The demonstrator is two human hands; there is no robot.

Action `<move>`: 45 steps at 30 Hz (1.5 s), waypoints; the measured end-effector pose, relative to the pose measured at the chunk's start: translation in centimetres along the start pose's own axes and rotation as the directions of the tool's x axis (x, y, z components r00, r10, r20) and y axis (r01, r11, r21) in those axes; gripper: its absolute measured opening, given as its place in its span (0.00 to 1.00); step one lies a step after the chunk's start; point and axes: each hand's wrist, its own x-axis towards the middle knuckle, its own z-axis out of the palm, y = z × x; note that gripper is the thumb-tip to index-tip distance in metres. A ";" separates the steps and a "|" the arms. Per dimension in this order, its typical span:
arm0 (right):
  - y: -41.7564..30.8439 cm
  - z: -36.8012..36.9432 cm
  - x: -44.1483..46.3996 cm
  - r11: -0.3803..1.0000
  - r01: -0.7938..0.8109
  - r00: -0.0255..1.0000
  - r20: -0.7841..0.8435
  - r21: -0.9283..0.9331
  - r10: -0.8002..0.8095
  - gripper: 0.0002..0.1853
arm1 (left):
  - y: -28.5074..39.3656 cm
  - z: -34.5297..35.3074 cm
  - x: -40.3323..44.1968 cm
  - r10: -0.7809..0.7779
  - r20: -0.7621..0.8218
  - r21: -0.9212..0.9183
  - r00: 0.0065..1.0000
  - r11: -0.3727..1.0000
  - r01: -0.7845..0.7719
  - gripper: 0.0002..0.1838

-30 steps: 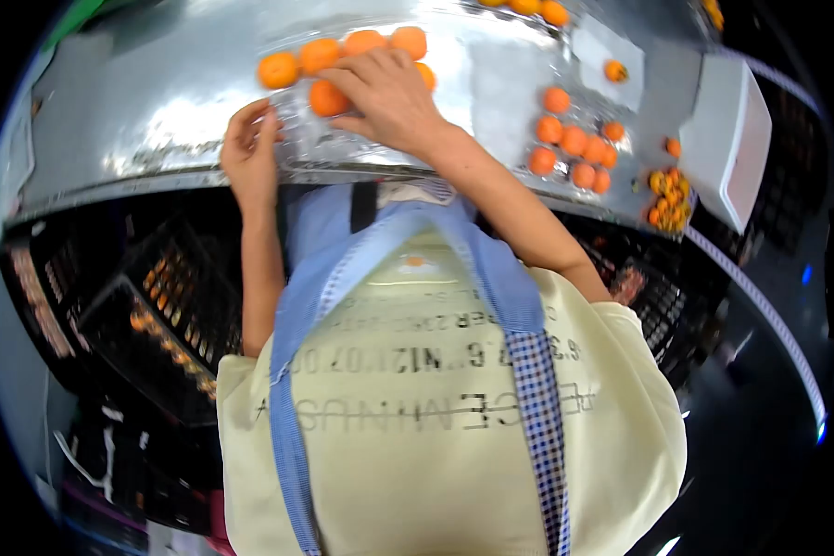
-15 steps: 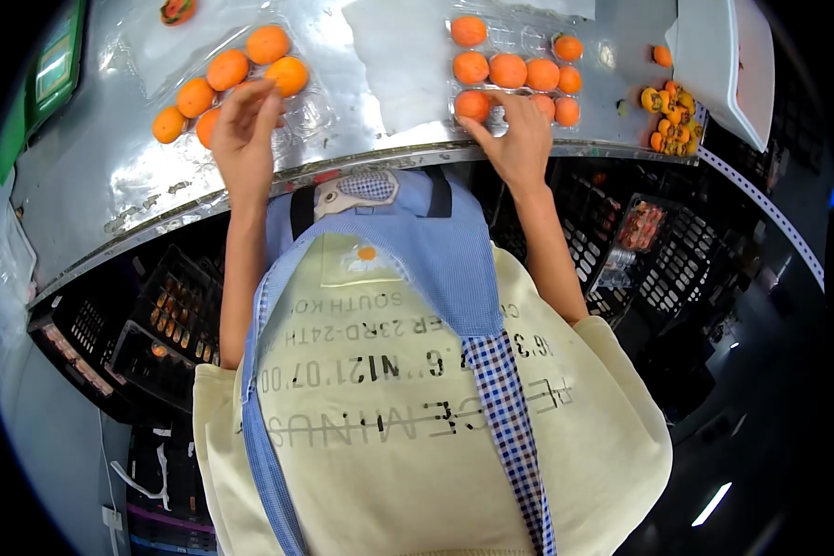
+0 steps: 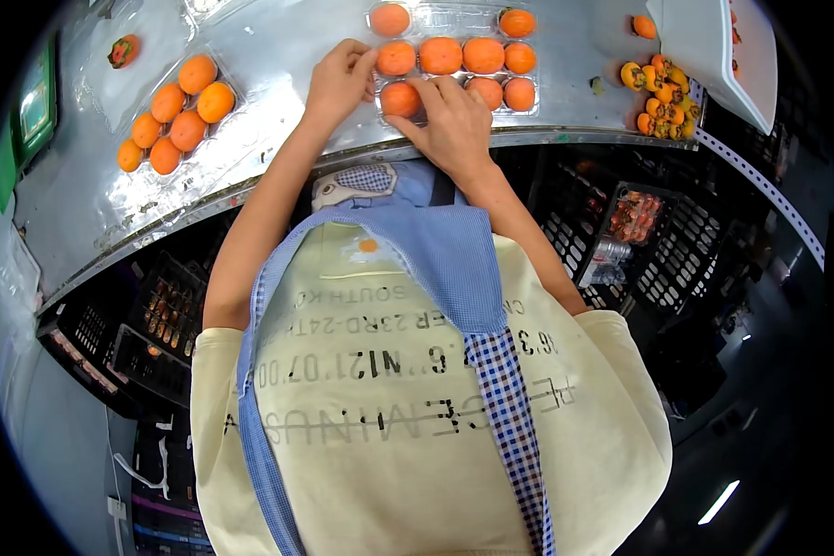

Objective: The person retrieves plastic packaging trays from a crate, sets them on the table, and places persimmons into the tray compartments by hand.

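While both arms reach over the metal table (image 3: pixel 273 56), the right hand (image 3: pixel 454 120) stands at the front row of fruit in clear plastic packaging (image 3: pixel 454 20). Its thumb and forefinger are parted about the right side of an orange fruit (image 3: pixel 400 99) at that row's left end; the fruit therefore lies to the left of the palm. Being round, it shows no long axis, but the rows run left to right, roughly along the table's near edge. The left hand (image 3: pixel 341 82) is bent, fingertips curled close together, at the packaging's left side and just beside the end fruit (image 3: pixel 397 57) of the next row back. For the front-row fruit, the right hand is nearer. Whether either hand grips firmly cannot be told from this angle. Well apart to the left, a filled tray (image 3: pixel 230 80) lies slanted, with a loose fruit (image 3: pixel 124 51) beyond it. Towards the right end are a heap of small fruit (image 3: pixel 663 102) and a white box (image 3: pixel 713 56)
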 end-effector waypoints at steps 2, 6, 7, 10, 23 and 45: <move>0.5 0.1 0.1 1.000 -0.004 1.000 0.020 0.019 0.004 0.23 | 0.0 0.0 0.2 -0.011 -0.011 -0.106 1.000 0.994 0.010 0.10; 1.1 0.4 0.8 0.996 0.045 0.998 -0.037 0.081 -0.042 0.21 | 0.4 0.1 0.5 -0.019 -0.073 -0.102 0.997 0.995 0.011 0.10; 1.3 0.4 0.8 0.994 0.054 0.998 -0.023 0.091 -0.053 0.21 | 0.3 0.0 0.6 -0.022 -0.073 -0.101 0.997 0.995 0.015 0.11; 1.4 0.2 1.1 0.988 0.087 0.996 0.015 0.129 -0.090 0.19 | 0.4 -0.3 -0.1 0.108 -0.171 0.144 0.979 0.986 -0.084 0.12; 1.9 0.4 1.4 0.963 0.127 0.977 0.137 0.236 -0.163 0.18 | 1.7 -1.6 -6.2 0.110 -0.224 0.153 0.968 0.985 -0.076 0.12; -1.7 -4.9 3.9 0.683 0.148 0.986 -0.055 0.716 -0.157 0.30 | 5.2 -1.1 -8.6 0.220 0.209 -0.753 0.953 0.658 0.014 0.35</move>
